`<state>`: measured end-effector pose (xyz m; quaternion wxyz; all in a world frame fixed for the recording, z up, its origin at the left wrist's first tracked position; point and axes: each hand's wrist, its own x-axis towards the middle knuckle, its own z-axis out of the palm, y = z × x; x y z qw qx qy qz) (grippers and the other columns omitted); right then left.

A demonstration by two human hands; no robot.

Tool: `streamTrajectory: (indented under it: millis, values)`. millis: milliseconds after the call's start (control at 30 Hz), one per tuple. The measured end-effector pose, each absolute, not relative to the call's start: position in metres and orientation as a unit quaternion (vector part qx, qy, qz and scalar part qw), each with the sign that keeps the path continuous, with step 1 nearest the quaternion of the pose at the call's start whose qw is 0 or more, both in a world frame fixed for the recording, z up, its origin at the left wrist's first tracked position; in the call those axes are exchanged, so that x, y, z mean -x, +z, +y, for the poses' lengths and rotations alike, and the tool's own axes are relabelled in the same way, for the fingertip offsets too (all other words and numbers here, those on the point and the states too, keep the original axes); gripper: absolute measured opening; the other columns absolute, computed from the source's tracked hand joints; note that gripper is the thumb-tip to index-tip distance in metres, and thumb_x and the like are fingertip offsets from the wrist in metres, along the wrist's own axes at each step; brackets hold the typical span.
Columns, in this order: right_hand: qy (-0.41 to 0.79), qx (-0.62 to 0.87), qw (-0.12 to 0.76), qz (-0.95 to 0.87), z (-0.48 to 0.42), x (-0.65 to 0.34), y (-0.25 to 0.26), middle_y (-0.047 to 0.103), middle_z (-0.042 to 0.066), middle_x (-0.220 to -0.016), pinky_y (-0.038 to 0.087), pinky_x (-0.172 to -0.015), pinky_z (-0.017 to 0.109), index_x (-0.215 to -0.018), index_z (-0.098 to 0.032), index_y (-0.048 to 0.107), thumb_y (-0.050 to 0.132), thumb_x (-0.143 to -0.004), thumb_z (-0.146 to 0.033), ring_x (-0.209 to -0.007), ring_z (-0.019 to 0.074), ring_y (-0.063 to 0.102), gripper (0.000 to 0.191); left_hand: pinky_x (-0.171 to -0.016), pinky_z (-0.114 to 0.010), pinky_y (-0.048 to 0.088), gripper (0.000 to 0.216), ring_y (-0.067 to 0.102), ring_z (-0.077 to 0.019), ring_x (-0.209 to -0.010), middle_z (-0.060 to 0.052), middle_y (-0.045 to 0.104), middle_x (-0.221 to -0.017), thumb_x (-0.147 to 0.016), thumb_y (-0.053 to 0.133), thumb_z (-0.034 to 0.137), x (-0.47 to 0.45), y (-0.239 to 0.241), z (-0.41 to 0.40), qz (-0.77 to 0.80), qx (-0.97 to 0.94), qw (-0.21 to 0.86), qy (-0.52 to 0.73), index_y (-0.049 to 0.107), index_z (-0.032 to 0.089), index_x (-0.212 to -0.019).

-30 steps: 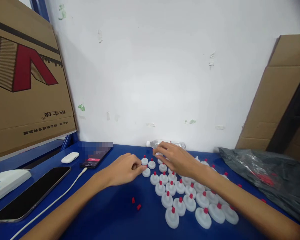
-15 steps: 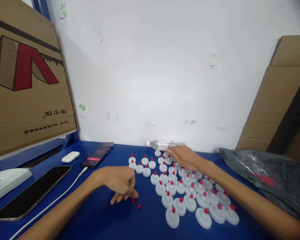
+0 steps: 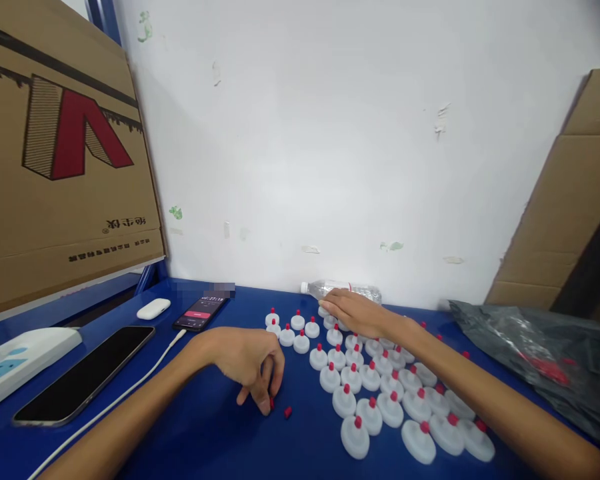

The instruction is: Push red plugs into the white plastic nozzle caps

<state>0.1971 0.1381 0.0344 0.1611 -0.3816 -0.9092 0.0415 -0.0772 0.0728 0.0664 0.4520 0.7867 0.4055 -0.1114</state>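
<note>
My left hand (image 3: 255, 363) is bent down to the blue table, thumb and forefinger pinched round a small red cap (image 3: 273, 403), which is partly hidden. Just right of those fingertips lies a second small red cap (image 3: 287, 412). My right hand (image 3: 355, 313) reaches over the back of the group with its fingers stretched out, the tips on a white round cap (image 3: 323, 311) that is mostly covered. Whether the thumb is under it is hidden. Several white round caps with red tips (image 3: 355, 437) stand upright across the table below my right arm.
A clear plastic bottle (image 3: 365, 291) lies against the wall behind my right hand. To the left are two phones (image 3: 87, 373), a white cable (image 3: 130, 388), an earphone case (image 3: 153, 309) and a power strip (image 3: 25, 357). A grey plastic bag (image 3: 510, 340) lies at right.
My right hand has moved left, onto the white cap near the bottle's neck. My left fingers have shifted and closed round one red cap. The view has swung slightly left.
</note>
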Motion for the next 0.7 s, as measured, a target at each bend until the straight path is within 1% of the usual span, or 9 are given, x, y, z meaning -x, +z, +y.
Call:
streamTrajectory:
  millis: [67, 167, 233, 300, 400, 500, 567, 633, 700]
  values:
    - [0.046, 0.385, 0.156, -0.909, 0.138, -0.198, 0.033, 0.067, 0.008, -0.096, 0.048, -0.087, 0.04, -0.09, -0.022, 0.063, 0.016, -0.105, -0.056, -0.091, 0.024, 0.062, 0.06, -0.05, -0.02, 0.043, 0.02, 0.058, -0.0105, -0.045, 0.001, 0.069, -0.068, -0.066, 0.083, 0.028, 0.077, 0.065, 0.073, 0.389, -0.811, 0.428, -0.096, 0.069, 0.018, -0.074]
    - [0.051, 0.387, 0.151, -0.908, 0.137, -0.199, 0.033, 0.066, 0.005, -0.08, 0.048, -0.08, 0.038, -0.079, -0.022, 0.061, 0.017, -0.105, -0.057, -0.077, 0.0223, 0.062, 0.062, -0.046, -0.02, 0.042, 0.019, 0.055, -0.0109, -0.046, 0.001, 0.069, -0.069, -0.067, 0.081, 0.031, 0.076, 0.061, 0.073, 0.378, -0.828, 0.405, -0.087, 0.072, 0.019, -0.079]
    - [0.048, 0.393, 0.161, -0.904, 0.136, -0.2, 0.038, 0.066, 0.004, -0.077, 0.048, -0.076, 0.037, -0.078, -0.022, 0.061, 0.019, -0.105, -0.057, -0.072, 0.0212, 0.061, 0.062, -0.046, -0.021, 0.043, 0.017, 0.055, -0.0111, -0.047, 0.001, 0.07, -0.072, -0.07, 0.078, 0.031, 0.076, 0.058, 0.075, 0.38, -0.836, 0.387, -0.085, 0.073, 0.019, -0.082]
    - [0.034, 0.408, 0.191, -0.892, 0.133, -0.2, 0.046, 0.069, 0.006, -0.085, 0.047, -0.076, 0.036, -0.085, -0.022, 0.065, 0.022, -0.104, -0.057, -0.076, 0.022, 0.062, 0.059, -0.05, -0.021, 0.043, 0.013, 0.057, -0.012, -0.052, 0.0, 0.07, -0.074, -0.075, 0.073, 0.03, 0.076, 0.057, 0.077, 0.384, -0.853, 0.349, -0.064, 0.074, 0.02, -0.082]
    - [0.006, 0.433, 0.247, -0.867, 0.128, -0.2, 0.062, 0.07, 0.009, -0.104, 0.046, -0.079, 0.037, -0.103, -0.021, 0.067, 0.033, -0.101, -0.06, -0.089, 0.0242, 0.064, 0.052, -0.055, -0.021, 0.042, 0.01, 0.061, -0.0139, -0.063, 0.0, 0.071, -0.075, -0.078, 0.07, 0.03, 0.076, 0.057, 0.079, 0.387, -0.878, 0.281, -0.016, 0.073, 0.02, -0.079]
    - [-0.01, 0.438, 0.273, -0.856, 0.12, -0.197, 0.075, 0.069, 0.011, -0.108, 0.047, -0.079, 0.037, -0.111, -0.02, 0.067, 0.041, -0.1, -0.057, -0.088, 0.0234, 0.064, 0.046, -0.058, -0.022, 0.041, 0.011, 0.06, -0.0143, -0.067, 0.001, 0.069, -0.078, -0.079, 0.068, 0.03, 0.074, 0.06, 0.078, 0.39, -0.885, 0.253, 0.023, 0.069, 0.019, -0.08]
    - [-0.009, 0.426, 0.261, -0.866, 0.112, -0.193, 0.081, 0.069, 0.01, -0.107, 0.047, -0.079, 0.036, -0.111, -0.02, 0.069, 0.043, -0.101, -0.05, -0.088, 0.023, 0.064, 0.04, -0.059, -0.023, 0.04, 0.012, 0.057, -0.0142, -0.067, 0.001, 0.066, -0.078, -0.083, 0.063, 0.031, 0.074, 0.061, 0.077, 0.393, -0.885, 0.245, 0.052, 0.064, 0.019, -0.079]
    - [0.004, 0.396, 0.229, -0.889, 0.103, -0.189, 0.085, 0.071, 0.008, -0.107, 0.047, -0.082, 0.035, -0.11, -0.023, 0.07, 0.046, -0.101, -0.043, -0.093, 0.0227, 0.065, 0.033, -0.059, -0.024, 0.036, 0.016, 0.051, -0.0138, -0.065, 0.002, 0.06, -0.075, -0.088, 0.054, 0.031, 0.074, 0.061, 0.077, 0.396, -0.883, 0.242, 0.075, 0.058, 0.019, -0.079]
    - [0.027, 0.369, 0.188, -0.91, 0.093, -0.186, 0.088, 0.072, 0.005, -0.109, 0.047, -0.085, 0.034, -0.117, -0.026, 0.068, 0.046, -0.101, -0.039, -0.098, 0.0227, 0.066, 0.03, -0.058, -0.025, 0.033, 0.021, 0.044, -0.0134, -0.063, 0.003, 0.052, -0.07, -0.092, 0.045, 0.031, 0.073, 0.06, 0.078, 0.397, -0.882, 0.238, 0.089, 0.051, 0.019, -0.076]
